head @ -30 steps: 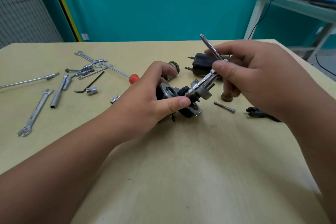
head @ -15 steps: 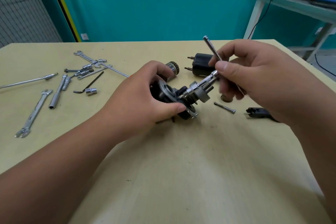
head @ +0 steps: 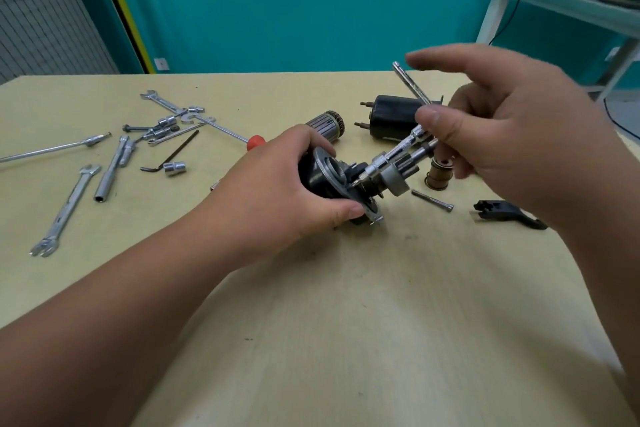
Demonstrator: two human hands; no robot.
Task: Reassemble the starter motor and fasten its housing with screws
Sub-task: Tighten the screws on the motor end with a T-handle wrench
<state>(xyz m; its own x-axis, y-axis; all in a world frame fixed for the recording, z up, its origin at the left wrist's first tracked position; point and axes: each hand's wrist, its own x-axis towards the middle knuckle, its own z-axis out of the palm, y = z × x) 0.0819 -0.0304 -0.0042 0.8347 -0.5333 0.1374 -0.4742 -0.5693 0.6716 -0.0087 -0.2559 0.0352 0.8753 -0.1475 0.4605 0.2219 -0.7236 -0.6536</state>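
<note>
the starter housing (head: 325, 173) is held low over the table (head: 311, 322), near its middle, tilted so that its open face is turned toward three o'clock; this is judged to be done so that the driver can be met squarely; whether the table is touched cannot be told. it is wrapped by the left hand (head: 277, 191), thumb along the near rim and fingers curled over the far side, a closed firm grip; the forearm is brought in from seven o'clock. the driver (head: 398, 149) is slanted from the housing's face up toward two o'clock; whether its tip is seated in a screw head cannot be told. its shaft is pinched between the thumb and curled lower fingers of the right hand (head: 512, 142), the index finger stretched loose and blurred toward ten o'clock, a hold judged suited to twirling rather than heavy torque. a loose screw (head: 433, 200) is left at four o'clock of the housing, within reach; the armature (head: 325, 123) is parked at twelve o'clock.
</note>
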